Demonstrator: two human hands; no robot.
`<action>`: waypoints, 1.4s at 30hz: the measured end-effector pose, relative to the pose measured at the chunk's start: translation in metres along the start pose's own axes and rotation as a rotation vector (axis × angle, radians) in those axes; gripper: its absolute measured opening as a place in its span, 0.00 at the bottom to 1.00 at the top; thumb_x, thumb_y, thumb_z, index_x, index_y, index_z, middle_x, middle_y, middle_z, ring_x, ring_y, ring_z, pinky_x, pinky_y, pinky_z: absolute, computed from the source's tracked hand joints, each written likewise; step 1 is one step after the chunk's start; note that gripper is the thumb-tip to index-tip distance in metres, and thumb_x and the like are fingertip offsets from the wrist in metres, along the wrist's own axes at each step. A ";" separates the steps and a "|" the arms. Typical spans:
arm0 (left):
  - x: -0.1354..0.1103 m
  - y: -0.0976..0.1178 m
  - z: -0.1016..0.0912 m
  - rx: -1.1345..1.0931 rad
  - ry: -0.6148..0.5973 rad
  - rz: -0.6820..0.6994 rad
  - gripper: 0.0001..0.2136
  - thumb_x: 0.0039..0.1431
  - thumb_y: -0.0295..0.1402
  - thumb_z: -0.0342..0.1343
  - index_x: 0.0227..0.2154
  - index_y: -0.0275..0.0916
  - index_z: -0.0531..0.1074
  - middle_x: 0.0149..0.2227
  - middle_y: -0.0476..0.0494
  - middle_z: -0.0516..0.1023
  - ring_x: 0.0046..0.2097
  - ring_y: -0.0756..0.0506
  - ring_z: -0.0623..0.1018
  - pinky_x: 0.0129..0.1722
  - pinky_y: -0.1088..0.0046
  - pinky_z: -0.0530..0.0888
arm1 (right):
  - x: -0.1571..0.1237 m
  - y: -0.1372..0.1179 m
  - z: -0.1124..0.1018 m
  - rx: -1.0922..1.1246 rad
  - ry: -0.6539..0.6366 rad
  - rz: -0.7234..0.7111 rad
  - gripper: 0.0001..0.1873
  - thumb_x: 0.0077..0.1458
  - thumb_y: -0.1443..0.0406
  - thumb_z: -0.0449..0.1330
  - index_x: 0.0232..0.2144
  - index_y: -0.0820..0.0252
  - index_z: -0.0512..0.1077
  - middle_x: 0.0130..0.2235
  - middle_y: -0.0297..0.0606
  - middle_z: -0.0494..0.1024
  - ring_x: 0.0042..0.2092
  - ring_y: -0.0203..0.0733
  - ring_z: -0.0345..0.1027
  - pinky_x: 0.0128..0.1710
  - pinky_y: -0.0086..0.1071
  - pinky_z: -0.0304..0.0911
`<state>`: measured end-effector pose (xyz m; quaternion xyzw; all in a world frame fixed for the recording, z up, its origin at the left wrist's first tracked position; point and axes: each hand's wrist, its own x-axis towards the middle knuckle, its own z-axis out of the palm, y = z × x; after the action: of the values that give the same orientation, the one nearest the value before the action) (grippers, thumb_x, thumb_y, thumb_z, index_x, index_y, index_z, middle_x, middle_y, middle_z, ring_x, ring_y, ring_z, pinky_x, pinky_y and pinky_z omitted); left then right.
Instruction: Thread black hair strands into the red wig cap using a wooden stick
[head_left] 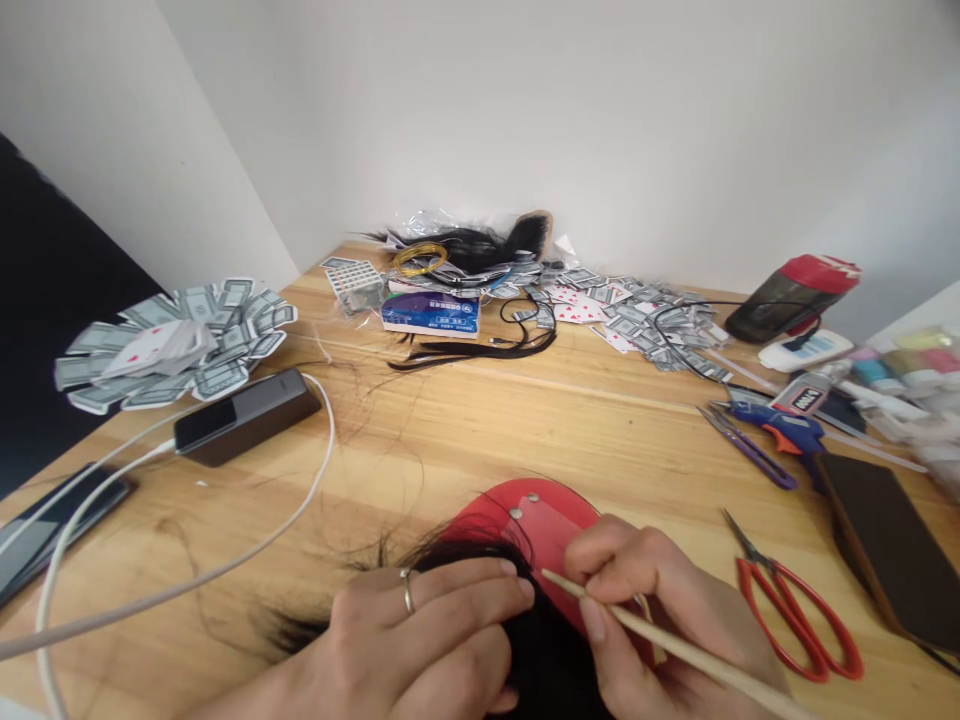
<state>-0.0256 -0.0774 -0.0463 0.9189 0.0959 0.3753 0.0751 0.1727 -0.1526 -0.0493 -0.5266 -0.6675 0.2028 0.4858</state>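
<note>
The left hand (420, 640), a ring on one finger, lies with its fingers close together over the black hair (555, 655); whether it pinches any strands cannot be told. The hair spreads over a red piece (551, 515) with two metal studs, toward the near edge of the tabletop (600, 430). The right hand (667, 620) grips a pale stick (701, 658) between thumb and fingers, its tip just beside the hair. Red-handled scissors (799, 610) lie near that hand, toward the tabletop's right side, with a dark brown block (889, 540) beyond them. A blue glue gun (784, 425) lies farther back; a blue box (431, 312) sits near the far edge, and a cluster of cards (244, 325) by the left edge.
</note>
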 end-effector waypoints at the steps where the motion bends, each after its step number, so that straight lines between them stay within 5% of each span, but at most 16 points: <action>1: 0.000 0.000 0.000 0.000 0.000 -0.003 0.17 0.72 0.29 0.41 0.29 0.35 0.70 0.36 0.43 0.86 0.43 0.47 0.84 0.41 0.80 0.81 | 0.000 0.000 0.000 0.008 0.009 -0.001 0.14 0.52 0.77 0.56 0.32 0.51 0.64 0.30 0.32 0.74 0.31 0.38 0.74 0.24 0.24 0.65; 16: -0.002 0.000 0.004 -0.054 0.028 -0.010 0.14 0.71 0.28 0.44 0.30 0.33 0.70 0.35 0.40 0.85 0.43 0.46 0.84 0.42 0.79 0.81 | 0.007 0.002 -0.004 0.122 -0.018 0.071 0.10 0.57 0.73 0.55 0.30 0.52 0.65 0.29 0.28 0.74 0.26 0.32 0.68 0.25 0.23 0.64; 23: 0.002 -0.002 0.007 -0.239 0.059 -0.134 0.11 0.70 0.28 0.43 0.34 0.35 0.69 0.35 0.41 0.83 0.38 0.49 0.83 0.36 0.80 0.79 | 0.007 0.004 -0.008 0.271 -0.134 0.352 0.10 0.63 0.64 0.54 0.28 0.55 0.65 0.27 0.33 0.69 0.28 0.38 0.65 0.23 0.27 0.57; 30: 0.014 0.000 -0.013 -0.435 -0.096 -0.642 0.12 0.70 0.34 0.46 0.31 0.39 0.71 0.29 0.49 0.75 0.30 0.51 0.75 0.30 0.80 0.73 | 0.012 0.004 -0.006 0.335 -0.120 0.407 0.11 0.59 0.60 0.57 0.26 0.55 0.64 0.23 0.29 0.65 0.23 0.35 0.56 0.21 0.27 0.53; 35: 0.032 0.008 -0.018 -0.303 -0.398 -0.665 0.14 0.69 0.33 0.45 0.26 0.40 0.67 0.22 0.55 0.69 0.24 0.53 0.68 0.23 0.81 0.64 | 0.010 0.010 -0.005 0.424 -0.184 0.404 0.09 0.62 0.60 0.54 0.29 0.54 0.63 0.24 0.28 0.64 0.24 0.36 0.56 0.22 0.28 0.51; 42: 0.057 0.011 -0.016 0.003 -0.693 -0.620 0.12 0.67 0.29 0.46 0.34 0.41 0.74 0.25 0.50 0.78 0.26 0.47 0.77 0.26 0.77 0.65 | 0.012 0.013 0.000 0.461 -0.118 0.362 0.12 0.61 0.58 0.55 0.27 0.55 0.62 0.25 0.29 0.66 0.26 0.37 0.56 0.25 0.30 0.50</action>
<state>0.0045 -0.0740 0.0060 0.9181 0.3360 0.0057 0.2103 0.1795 -0.1370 -0.0546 -0.5004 -0.5261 0.4626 0.5088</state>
